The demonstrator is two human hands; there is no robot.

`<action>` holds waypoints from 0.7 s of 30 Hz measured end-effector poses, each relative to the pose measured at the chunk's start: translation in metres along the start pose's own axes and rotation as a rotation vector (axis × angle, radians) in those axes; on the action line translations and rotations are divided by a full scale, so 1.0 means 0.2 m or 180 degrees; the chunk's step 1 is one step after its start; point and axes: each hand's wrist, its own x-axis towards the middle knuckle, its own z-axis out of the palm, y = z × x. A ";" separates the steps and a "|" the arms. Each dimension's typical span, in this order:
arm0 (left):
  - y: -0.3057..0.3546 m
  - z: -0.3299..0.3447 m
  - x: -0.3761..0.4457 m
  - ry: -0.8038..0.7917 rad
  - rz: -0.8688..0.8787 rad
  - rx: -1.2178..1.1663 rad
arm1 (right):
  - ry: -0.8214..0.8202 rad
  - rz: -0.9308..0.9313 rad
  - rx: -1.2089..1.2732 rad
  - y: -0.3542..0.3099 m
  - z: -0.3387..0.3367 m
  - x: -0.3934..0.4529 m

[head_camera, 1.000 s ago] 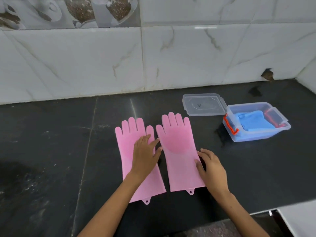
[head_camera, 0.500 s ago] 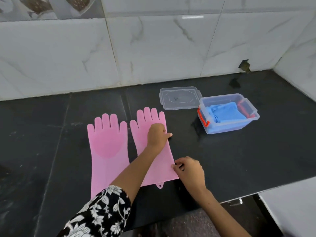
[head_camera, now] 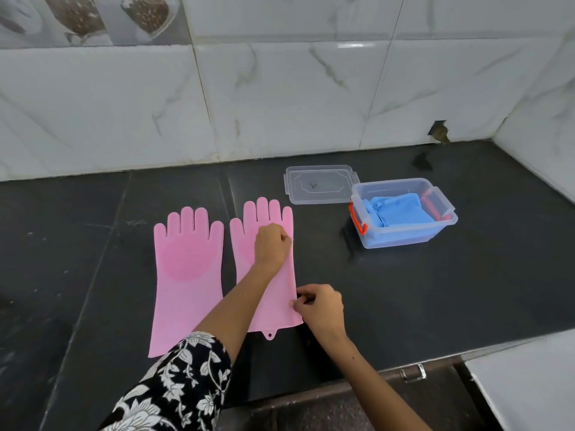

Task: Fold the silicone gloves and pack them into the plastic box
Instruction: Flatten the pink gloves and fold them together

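Left hand (head_camera: 271, 244) fisted, pinching the right glove (head_camera: 267, 269) at its right edge below the glove's fingers; right hand (head_camera: 320, 307) pinches the same edge near the cuff — left glove (head_camera: 186, 275) flat, untouched, box (head_camera: 404, 213) well right of both hands, lid (head_camera: 319, 184) off.

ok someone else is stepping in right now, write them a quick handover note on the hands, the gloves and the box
Left hand: reaching across, pinching the right edge of the right pink glove near its fingers.
Right hand: pinching the same edge lower down, near the cuff.
Left pink glove: flat on the counter, untouched.
Plastic box: open, to the right, with folded blue gloves already inside. Lid lies behind it.
Done: blue gloves packed.
Left: fold both pink gloves, put them in the box.
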 end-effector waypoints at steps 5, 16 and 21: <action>0.05 0.00 0.03 -0.0072 -0.0174 0.0163 | 0.0011 0.0088 0.0131 0.02 0.02 0.00; -0.10 -0.32 0.04 0.0230 0.0067 -0.0724 | 0.0200 -0.0355 0.0510 -0.19 -0.03 -0.07; -0.38 -0.68 0.00 0.0373 -0.0199 -0.1258 | 0.0100 -0.0838 0.0174 -0.42 0.16 -0.16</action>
